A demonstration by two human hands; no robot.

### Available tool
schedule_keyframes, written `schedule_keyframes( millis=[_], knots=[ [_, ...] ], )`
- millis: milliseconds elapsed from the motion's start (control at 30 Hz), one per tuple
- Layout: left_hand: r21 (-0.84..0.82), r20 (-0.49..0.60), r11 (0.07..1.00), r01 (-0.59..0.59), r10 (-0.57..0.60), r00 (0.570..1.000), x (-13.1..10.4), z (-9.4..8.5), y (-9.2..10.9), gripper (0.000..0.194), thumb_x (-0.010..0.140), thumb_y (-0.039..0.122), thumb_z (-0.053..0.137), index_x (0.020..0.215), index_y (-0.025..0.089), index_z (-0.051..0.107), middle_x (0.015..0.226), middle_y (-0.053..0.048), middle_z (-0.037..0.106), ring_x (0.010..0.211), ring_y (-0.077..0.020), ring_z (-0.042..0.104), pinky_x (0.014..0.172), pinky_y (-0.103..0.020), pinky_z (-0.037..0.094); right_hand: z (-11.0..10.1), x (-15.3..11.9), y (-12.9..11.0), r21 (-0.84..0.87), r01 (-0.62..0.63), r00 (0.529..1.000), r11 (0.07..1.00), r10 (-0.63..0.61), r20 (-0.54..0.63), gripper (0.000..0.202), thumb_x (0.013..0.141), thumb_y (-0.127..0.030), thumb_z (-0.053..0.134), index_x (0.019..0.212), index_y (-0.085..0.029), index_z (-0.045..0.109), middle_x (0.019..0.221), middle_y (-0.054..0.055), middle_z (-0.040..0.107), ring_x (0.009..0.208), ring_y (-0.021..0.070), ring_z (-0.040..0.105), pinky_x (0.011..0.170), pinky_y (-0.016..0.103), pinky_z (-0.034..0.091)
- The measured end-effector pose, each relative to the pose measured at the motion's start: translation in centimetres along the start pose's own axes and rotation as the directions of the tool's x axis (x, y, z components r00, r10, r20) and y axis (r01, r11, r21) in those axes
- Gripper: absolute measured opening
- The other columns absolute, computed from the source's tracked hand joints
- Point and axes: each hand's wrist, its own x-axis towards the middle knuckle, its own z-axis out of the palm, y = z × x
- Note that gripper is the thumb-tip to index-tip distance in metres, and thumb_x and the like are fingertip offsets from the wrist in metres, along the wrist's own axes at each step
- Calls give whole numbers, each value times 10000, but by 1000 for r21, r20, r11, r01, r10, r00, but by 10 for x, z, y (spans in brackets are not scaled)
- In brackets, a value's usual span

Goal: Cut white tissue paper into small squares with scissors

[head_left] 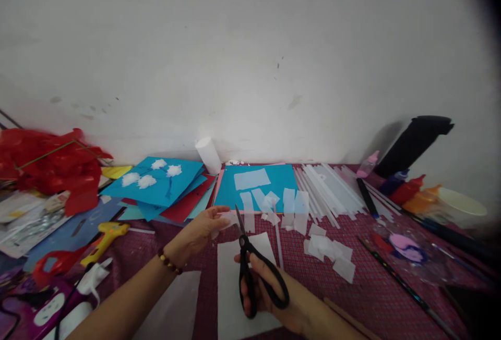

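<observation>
My left hand (207,228) pinches a small white piece of thin paper (229,219) between thumb and fingers. Close to its right edge are the blades of black-handled scissors (246,256), held in my right hand (262,288) with the fingers around the handles. The blades point up and away and look nearly closed. Beneath the scissors lies a white sheet (230,282). To the right are several loose cut paper squares (329,249), and longer paper strips (288,207) lie partly over a blue card (225,194).
A yellow glue gun (104,241) rests at left, near a purple power strip (49,308). Blue cards with white flower shapes (156,178) lie behind my left hand. A white roll (209,155) stands by the wall. White sticks (332,189), paint bottles (407,189) and a paintbrush (407,288) are at right.
</observation>
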Motion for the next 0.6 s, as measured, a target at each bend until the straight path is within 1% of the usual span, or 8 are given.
schedule_keyframes(
  millis=[67, 133, 200, 233, 333, 400, 467, 600],
  knots=[
    [52, 32, 999, 15, -17, 999, -4, -1, -1, 371, 615, 259, 813, 927, 141, 648, 767, -12, 656, 576, -86, 525, 525, -206, 337, -1, 1, 0, -20, 14, 1000, 1000, -13, 13, 788, 682, -700, 634, 1210, -135, 477, 686, -6, 603, 530, 125, 578, 566, 291, 418],
    [131, 43, 991, 18, -24, 999, -8, -3, -2, 247, 620, 277, 803, 742, 133, 643, 616, 26, 593, 508, -75, 464, 503, -211, 308, 0, 0, 0, -40, 30, 1000, 999, -29, 12, 773, 689, -696, 632, 1205, -142, 480, 686, -14, 599, 526, 116, 574, 566, 284, 416],
    [176, 29, 984, 29, -34, 999, -11, -5, -2, 257, 615, 297, 800, 609, 139, 597, 517, 50, 522, 469, -73, 420, 496, -217, 300, 2, -1, -2, -56, 41, 999, 998, -41, 0, 781, 675, -699, 642, 1203, -147, 478, 680, -20, 596, 523, 114, 571, 563, 282, 418],
    [173, 17, 984, 36, -40, 999, -12, -7, -1, 274, 610, 305, 802, 583, 142, 584, 505, 51, 512, 465, -75, 415, 498, -219, 303, 3, -1, -3, -59, 40, 999, 997, -41, -8, 790, 665, -702, 647, 1202, -147, 477, 677, -21, 594, 520, 115, 571, 560, 282, 419],
    [125, -30, 992, 30, -26, 999, -15, -16, 1, 265, 594, 304, 815, 627, 144, 606, 546, 47, 536, 482, -76, 419, 504, -216, 301, 4, -1, -3, -39, 23, 1000, 999, -24, -15, 783, 665, -702, 644, 1197, -151, 479, 672, -20, 596, 519, 120, 573, 551, 285, 424],
    [135, -49, 991, 5, 2, 999, -14, -24, 4, 262, 599, 300, 817, 668, 140, 621, 559, 50, 532, 486, -71, 402, 501, -209, 284, 3, 1, -2, -5, 5, 1000, 1000, -5, -1, 751, 690, -692, 627, 1193, -154, 482, 671, -18, 600, 528, 126, 580, 556, 291, 431],
    [154, -30, 988, -16, 21, 999, -13, -32, 6, 264, 627, 313, 805, 692, 137, 620, 569, 51, 523, 495, -71, 390, 505, -205, 277, 1, 3, 1, 36, -14, 1000, 999, 13, 13, 725, 707, -686, 612, 1187, -159, 483, 666, -18, 605, 531, 130, 585, 562, 298, 438],
    [169, 38, 984, -61, 55, 998, -8, -39, 9, 312, 707, 346, 755, 600, 147, 539, 568, 56, 474, 515, -72, 370, 525, -201, 286, -3, 7, 5, 79, -55, 998, 995, 54, 20, 726, 688, -698, 613, 1168, -170, 483, 646, -27, 611, 514, 131, 583, 562, 305, 442]
  ],
)
